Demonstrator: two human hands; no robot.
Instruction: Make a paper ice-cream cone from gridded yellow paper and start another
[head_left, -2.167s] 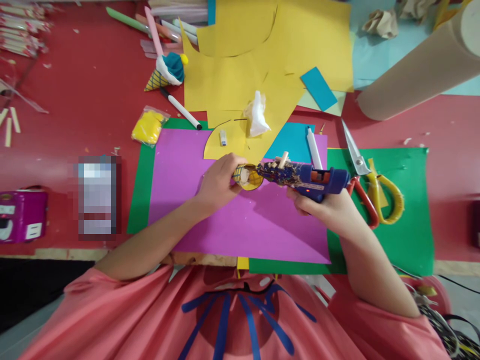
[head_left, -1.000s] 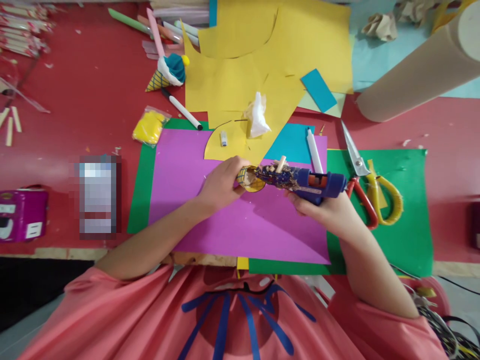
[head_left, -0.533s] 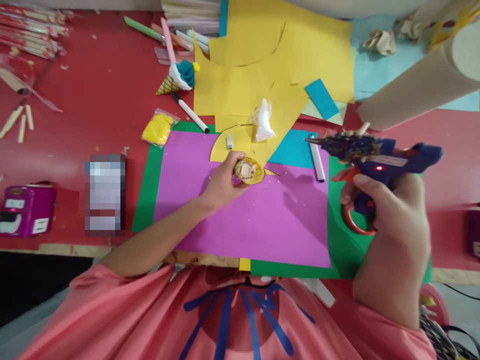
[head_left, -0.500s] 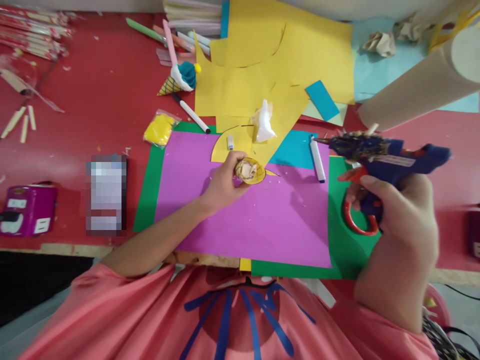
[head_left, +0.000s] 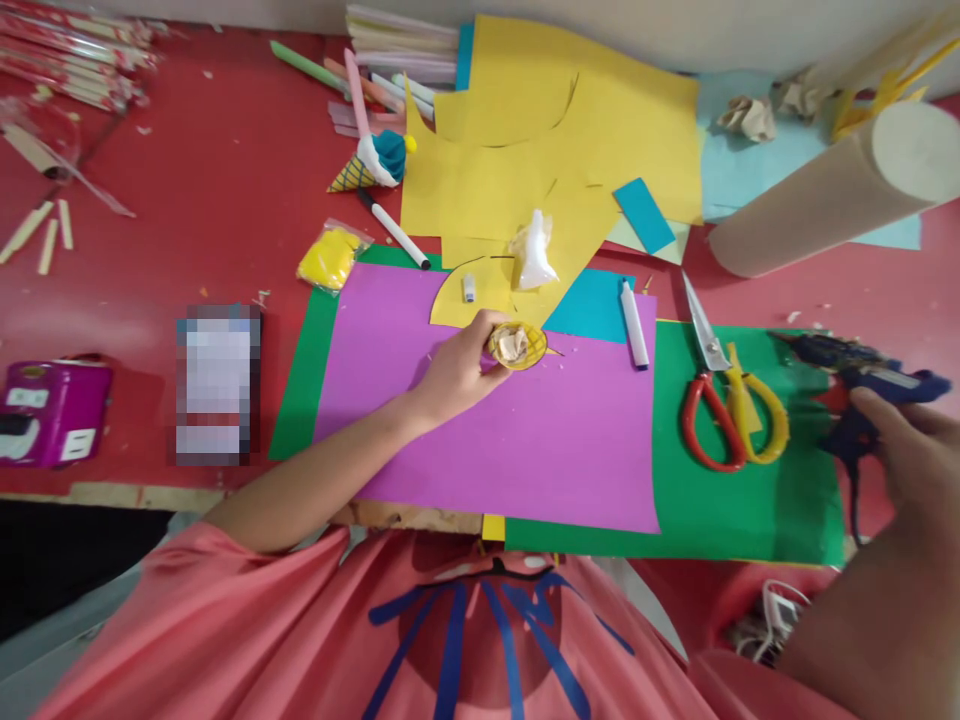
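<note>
My left hand point(head_left: 459, 368) is closed around a small yellow paper cone point(head_left: 537, 346) with dark grid lines. Its open end faces up, and crumpled brown paper point(head_left: 512, 344) fills it. At the far right my right hand point(head_left: 919, 455) grips a dark blue glue gun point(head_left: 874, 380), its nozzle pointing left, low over the edge of the green sheet point(head_left: 697, 510). Whether the gun touches the table I cannot tell. Left of it lie scissors point(head_left: 712, 400) with one red and one yellow handle. Below the cone is a purple sheet point(head_left: 487, 450).
Behind my hands lie yellow paper point(head_left: 525, 180), a white clay lump point(head_left: 536, 255), a marker point(head_left: 634, 325) and a bagged yellow lump point(head_left: 330, 255). A finished cone ornament point(head_left: 371, 160) lies further back. A cardboard tube point(head_left: 810, 200) is at right, a phone point(head_left: 214, 385) at left.
My right hand has carried the glue gun right and down, away from the cone, uncovering the scissors. My left hand still holds the cone in nearly the same place.
</note>
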